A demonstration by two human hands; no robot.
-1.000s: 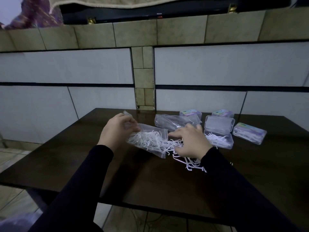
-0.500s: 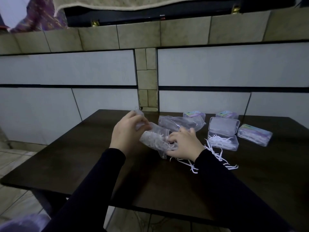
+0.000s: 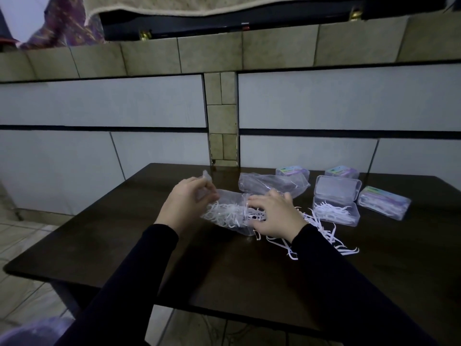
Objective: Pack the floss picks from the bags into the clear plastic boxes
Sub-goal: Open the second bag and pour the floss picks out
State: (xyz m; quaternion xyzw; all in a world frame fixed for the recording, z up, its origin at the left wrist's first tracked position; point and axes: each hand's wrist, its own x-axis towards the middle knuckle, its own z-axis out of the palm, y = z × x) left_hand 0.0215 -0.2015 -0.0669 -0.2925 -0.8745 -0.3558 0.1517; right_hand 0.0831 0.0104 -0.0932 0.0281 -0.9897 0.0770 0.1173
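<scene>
Fingers of the left hand (image 3: 185,204) curl round the closed end of a clear bag (image 3: 225,213) lying on the dark desk (image 3: 124,245), pinching its crumpled plastic. The right hand (image 3: 275,216) rests at the bag's mouth with fingers spread and relaxed — whether they hold any floss picks (image 3: 321,231) I cannot tell, since the palm hides them. White picks fill the bag and spill out under and past the right fingers. Just beyond those fingers sits an open box (image 3: 336,203) with picks in its tray, its lid up. Behind both hands lies an emptier second bag (image 3: 272,184). Three closed boxes (image 3: 384,204) stand farther off — their labels show coloured bands, but the writing is too small to read. Black sleeves (image 3: 119,290) cover both forearms and block the desk's near edge.
</scene>
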